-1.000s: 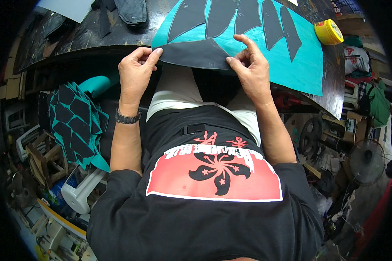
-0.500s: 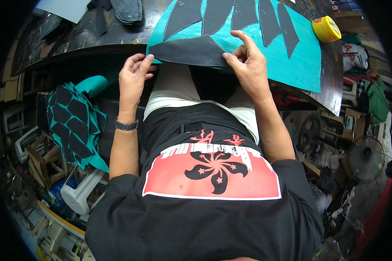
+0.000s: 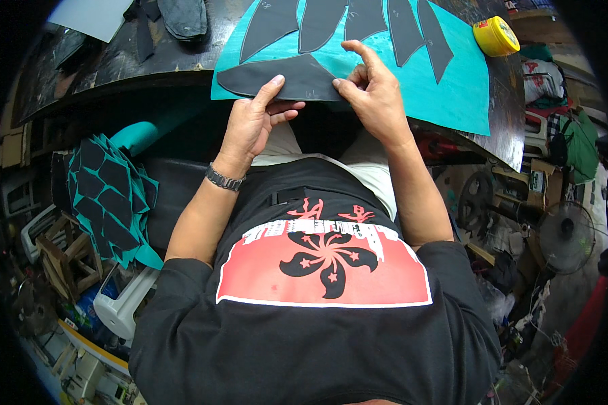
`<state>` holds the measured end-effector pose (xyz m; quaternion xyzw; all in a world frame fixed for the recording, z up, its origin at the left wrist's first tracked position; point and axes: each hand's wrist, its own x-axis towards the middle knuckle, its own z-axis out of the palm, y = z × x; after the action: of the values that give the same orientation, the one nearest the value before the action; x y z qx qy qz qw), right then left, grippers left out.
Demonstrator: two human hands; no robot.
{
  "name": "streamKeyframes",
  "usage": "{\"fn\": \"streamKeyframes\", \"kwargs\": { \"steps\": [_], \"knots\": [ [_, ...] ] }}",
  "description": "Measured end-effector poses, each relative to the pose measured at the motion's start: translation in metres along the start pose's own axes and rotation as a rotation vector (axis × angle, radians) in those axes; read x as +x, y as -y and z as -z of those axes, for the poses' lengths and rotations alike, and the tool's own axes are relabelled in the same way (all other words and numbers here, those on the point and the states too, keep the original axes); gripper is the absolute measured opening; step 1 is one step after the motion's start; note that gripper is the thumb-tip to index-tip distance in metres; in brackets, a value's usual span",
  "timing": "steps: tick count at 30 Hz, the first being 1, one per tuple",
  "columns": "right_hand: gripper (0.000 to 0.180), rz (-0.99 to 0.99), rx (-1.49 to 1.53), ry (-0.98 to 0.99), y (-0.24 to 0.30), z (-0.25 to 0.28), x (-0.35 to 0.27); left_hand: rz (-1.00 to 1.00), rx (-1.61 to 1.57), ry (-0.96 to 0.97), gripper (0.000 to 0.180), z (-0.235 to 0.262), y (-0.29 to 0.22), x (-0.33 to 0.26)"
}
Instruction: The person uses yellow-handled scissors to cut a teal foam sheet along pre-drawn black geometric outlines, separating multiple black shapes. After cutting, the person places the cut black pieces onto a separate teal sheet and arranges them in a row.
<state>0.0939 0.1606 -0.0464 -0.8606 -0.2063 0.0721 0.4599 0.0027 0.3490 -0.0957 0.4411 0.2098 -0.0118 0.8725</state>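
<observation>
A curved black cut piece (image 3: pixel 287 73) lies along the near edge of a teal sheet (image 3: pixel 452 94) on the table. My left hand (image 3: pixel 255 118) grips the near edge of the sheet and piece, thumb on top and fingers curled underneath. At the piece's right corner, my right hand (image 3: pixel 377 98) pinches with thumb and a finger, its index finger raised and bent. Several more black pieces, such as the narrow one (image 3: pixel 436 44) at the right, rest farther back on the sheet.
The dark table (image 3: pixel 125 71) carries a yellow tub (image 3: pixel 496 36) at the right and dark folded material (image 3: pixel 184 19) at the far left. Below left hangs a stack of teal-and-black sheets (image 3: pixel 108 199), near a white plastic stool (image 3: pixel 125 304). A fan (image 3: pixel 566 236) stands at the right.
My left hand has moved right along the near edge, from the piece's left tip toward its middle. My right hand stays at the right corner. The whole view has shifted slightly.
</observation>
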Motion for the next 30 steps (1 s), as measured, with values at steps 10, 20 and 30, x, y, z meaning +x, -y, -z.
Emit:
{"fn": "streamKeyframes", "kwargs": {
  "steps": [10, 20, 30],
  "knots": [
    [0.056, 0.007, 0.018, -0.032, 0.003, -0.003, 0.0, -0.048, 0.18, -0.071, 0.035, 0.007, 0.002, -0.004],
    [0.056, -0.001, -0.021, -0.044, 0.003, -0.002, -0.001, -0.089, 0.271, -0.071, 0.027, 0.018, 0.007, -0.006],
    [0.06, 0.018, -0.186, -0.023, 0.005, -0.003, 0.001, 0.013, 0.201, 0.016, 0.03, 0.002, 0.008, -0.003]
  ]
}}
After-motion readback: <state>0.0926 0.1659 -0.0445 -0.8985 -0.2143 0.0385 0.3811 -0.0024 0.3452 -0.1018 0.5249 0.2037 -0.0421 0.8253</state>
